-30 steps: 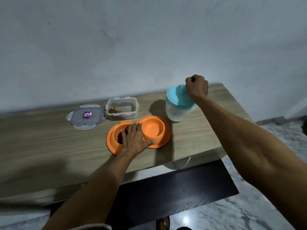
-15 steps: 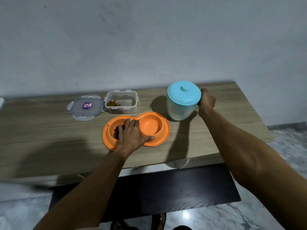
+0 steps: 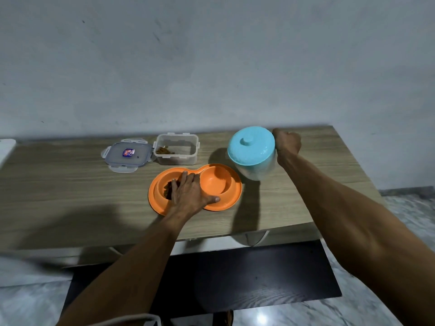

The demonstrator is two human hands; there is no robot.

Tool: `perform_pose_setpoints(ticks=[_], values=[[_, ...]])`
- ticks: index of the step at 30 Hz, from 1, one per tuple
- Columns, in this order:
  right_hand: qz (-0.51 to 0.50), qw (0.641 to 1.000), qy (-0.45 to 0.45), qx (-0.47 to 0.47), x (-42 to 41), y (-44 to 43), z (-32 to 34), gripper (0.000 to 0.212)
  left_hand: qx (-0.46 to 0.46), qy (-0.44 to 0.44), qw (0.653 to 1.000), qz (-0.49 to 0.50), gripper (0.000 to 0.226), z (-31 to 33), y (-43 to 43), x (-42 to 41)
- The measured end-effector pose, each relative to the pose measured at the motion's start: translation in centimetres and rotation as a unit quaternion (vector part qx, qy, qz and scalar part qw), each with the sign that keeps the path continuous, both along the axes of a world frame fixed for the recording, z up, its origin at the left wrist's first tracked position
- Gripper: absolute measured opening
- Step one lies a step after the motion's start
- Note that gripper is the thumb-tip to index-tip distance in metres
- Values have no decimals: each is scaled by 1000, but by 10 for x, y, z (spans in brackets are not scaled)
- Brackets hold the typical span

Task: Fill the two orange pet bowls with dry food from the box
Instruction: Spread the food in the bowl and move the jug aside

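Head view: snap-lock lid [image 3: 127,153] lies beside the clear food box [image 3: 177,148] on the tabletop [image 3: 58,184]; left hand [image 3: 188,196] spread flat on the orange double bowl [image 3: 216,182], over kibble [image 3: 167,190]; right hand [image 3: 287,143] clenched at the blue-lidded jug [image 3: 253,152], tilted.

small blue and red sticker [image 3: 128,152] on grey container lid [image 3: 128,156], print too blurred to read

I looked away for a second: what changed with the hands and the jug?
The right hand came off the blue lid, took the jug by its side and tilted it toward the orange double bowl. The left hand stayed pressing the bowl; the box is unmoved.
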State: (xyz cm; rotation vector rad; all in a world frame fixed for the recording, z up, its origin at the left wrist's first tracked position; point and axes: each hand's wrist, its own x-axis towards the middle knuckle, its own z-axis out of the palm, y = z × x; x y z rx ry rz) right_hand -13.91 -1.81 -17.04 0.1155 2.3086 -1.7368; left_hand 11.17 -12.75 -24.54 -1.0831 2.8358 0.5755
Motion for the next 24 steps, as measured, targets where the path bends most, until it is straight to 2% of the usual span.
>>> perform_pose_setpoints(ticks=[9,18,24], values=[[78,984,128,101,6,-10,15,38,4,2,1000,4,106,0,-1,0],[125,952,204,189,16,-15,30,39,-3,2,1000,-1,103,3,-1,0],[133,943,225,205,21,-17,31,34,-4,-11,1000,1,104,2,-1,-1]])
